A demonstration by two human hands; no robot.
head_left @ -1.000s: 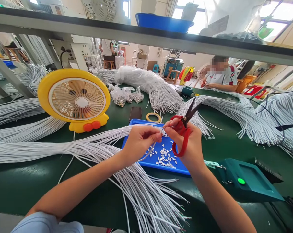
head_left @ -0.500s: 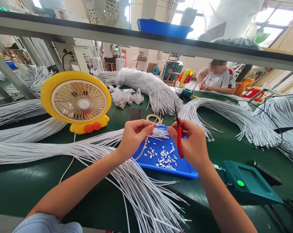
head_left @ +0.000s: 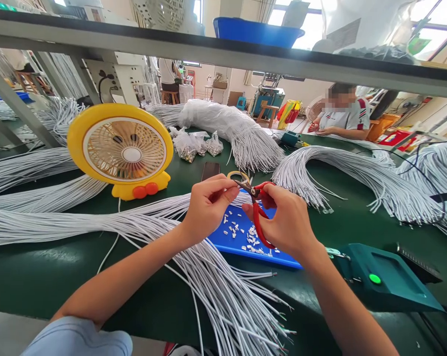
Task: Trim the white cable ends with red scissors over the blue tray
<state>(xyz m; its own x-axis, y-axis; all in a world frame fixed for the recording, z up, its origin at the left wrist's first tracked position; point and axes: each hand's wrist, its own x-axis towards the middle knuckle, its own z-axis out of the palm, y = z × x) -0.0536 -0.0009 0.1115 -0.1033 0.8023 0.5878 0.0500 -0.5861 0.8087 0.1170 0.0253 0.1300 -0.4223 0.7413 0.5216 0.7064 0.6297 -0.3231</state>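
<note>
My left hand [head_left: 206,205] pinches the end of a thin white cable, which runs back to the big bundle of white cables [head_left: 142,222] lying across the green table. My right hand [head_left: 288,225] holds red-handled scissors [head_left: 258,207], blades pointing left and meeting the cable end at my left fingertips. Both hands hover over a blue tray [head_left: 223,240] littered with several small white cut-off pieces.
A yellow desk fan [head_left: 121,151] stands at the left. A teal device with a green button [head_left: 379,279] sits at the right. A tape roll, a dark phone and bags of small parts lie behind the tray. More cable bundles [head_left: 360,180] cover the table. Another person sits opposite.
The scissors swung from pointing up to pointing left, onto the cable end in my left hand. Both hands have come closer together.
</note>
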